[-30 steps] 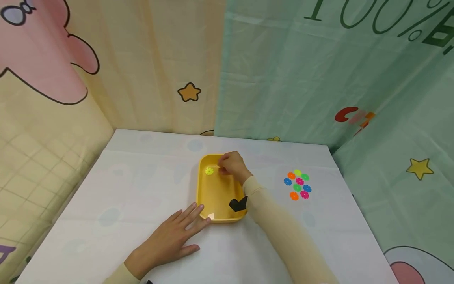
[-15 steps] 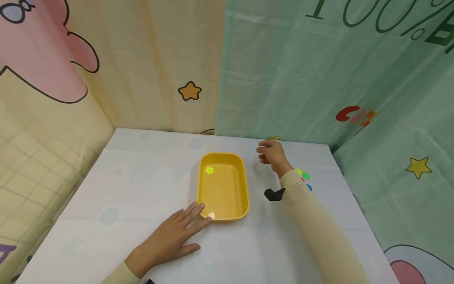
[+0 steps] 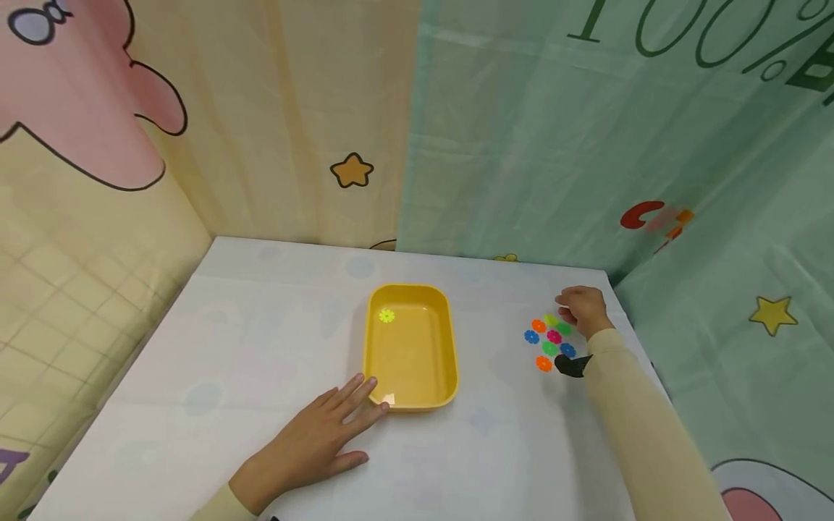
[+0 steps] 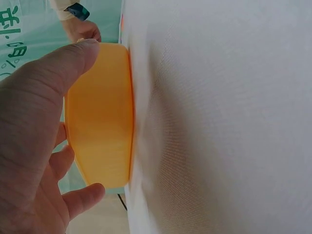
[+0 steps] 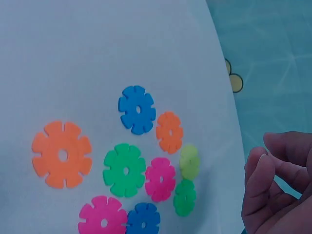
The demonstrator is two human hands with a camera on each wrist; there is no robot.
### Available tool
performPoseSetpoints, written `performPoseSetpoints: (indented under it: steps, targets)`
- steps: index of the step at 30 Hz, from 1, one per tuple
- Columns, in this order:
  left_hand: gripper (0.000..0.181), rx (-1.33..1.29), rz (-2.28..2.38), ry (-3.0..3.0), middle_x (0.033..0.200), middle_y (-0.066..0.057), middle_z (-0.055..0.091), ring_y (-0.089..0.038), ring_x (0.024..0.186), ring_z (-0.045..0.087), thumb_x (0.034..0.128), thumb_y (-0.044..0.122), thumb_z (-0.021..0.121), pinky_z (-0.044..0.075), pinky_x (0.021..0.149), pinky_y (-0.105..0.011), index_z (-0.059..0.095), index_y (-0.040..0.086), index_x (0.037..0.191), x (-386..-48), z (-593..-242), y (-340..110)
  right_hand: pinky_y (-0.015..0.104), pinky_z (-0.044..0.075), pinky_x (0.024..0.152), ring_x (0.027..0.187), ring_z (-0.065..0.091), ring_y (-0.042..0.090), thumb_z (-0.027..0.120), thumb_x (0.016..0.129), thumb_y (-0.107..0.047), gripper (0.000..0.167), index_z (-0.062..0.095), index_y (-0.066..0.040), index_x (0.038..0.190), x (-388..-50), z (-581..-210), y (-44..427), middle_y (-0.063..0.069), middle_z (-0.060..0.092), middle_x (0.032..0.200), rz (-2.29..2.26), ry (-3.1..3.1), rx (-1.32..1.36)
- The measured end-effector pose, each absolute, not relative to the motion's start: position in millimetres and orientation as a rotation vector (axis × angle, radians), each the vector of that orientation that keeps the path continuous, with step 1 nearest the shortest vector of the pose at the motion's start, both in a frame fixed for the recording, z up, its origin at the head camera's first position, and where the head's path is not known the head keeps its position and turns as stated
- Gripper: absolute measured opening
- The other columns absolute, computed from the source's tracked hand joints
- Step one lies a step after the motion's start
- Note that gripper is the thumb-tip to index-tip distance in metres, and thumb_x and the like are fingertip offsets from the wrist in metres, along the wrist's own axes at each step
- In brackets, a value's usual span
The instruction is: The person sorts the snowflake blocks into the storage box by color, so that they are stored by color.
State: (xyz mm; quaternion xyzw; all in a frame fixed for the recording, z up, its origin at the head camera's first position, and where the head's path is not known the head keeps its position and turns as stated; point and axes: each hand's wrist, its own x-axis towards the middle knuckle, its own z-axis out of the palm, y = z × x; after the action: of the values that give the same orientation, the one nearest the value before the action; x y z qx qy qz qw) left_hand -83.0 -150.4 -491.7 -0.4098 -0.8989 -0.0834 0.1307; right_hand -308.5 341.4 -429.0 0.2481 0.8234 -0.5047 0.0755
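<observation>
A yellow rectangular tray [image 3: 417,362] lies on the table with one yellow-green notched plastic disc [image 3: 386,316] inside, near its far left corner. My left hand [image 3: 318,443] rests at the tray's near left corner, fingers spread and touching the rim; the left wrist view shows it beside the tray wall [image 4: 100,117]. Farther right, my right hand [image 3: 584,311] hovers at the far right of a group of notched discs. Its fingers [image 5: 258,183] are loosely bent, with nothing seen between them. The group includes orange [image 5: 46,155], blue [image 5: 127,114], green [image 5: 114,170], pink [image 5: 155,183] and yellow [image 5: 184,163] discs.
A white cloth covers the table [image 3: 260,340]. Behind it hang a beige curtain [image 3: 260,130] and a green curtain [image 3: 521,145] with cartoon prints. A black strap piece [image 3: 570,366] on my right wrist hangs over the near discs.
My right hand has moved from over the tray's far end rightward to the group of discs. The left hand and the tray stay where they were.
</observation>
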Motion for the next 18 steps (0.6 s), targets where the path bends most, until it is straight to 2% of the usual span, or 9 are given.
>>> performPoseSetpoints:
  steps: [9,18]
  targets:
    - [0.082,-1.192,-0.252,-2.611,0.163,-0.017,0.035,-0.035,0.148,0.037,0.0864,0.053,0.074,0.053,0.1,-0.049,0.043,0.025,0.157,-85,-490,-150,0.017,0.051,0.068,0.089,0.057,0.02,0.058,0.102,-0.02,0.052,0.045,0.005,0.146,-307,-445,360,0.02,0.052,0.132,-1.419,2.494,0.738]
    - [0.082,-1.197,-0.257,-2.616,0.163,-0.016,0.034,-0.034,0.148,0.038,0.0862,0.052,0.075,0.053,0.099,-0.049,0.043,0.024,0.156,-84,-490,-150,0.024,0.05,0.074,0.088,0.056,0.024,0.061,0.101,-0.02,0.052,0.046,0.005,0.144,-308,-461,356,0.018,0.055,0.117,-1.284,2.531,0.68]
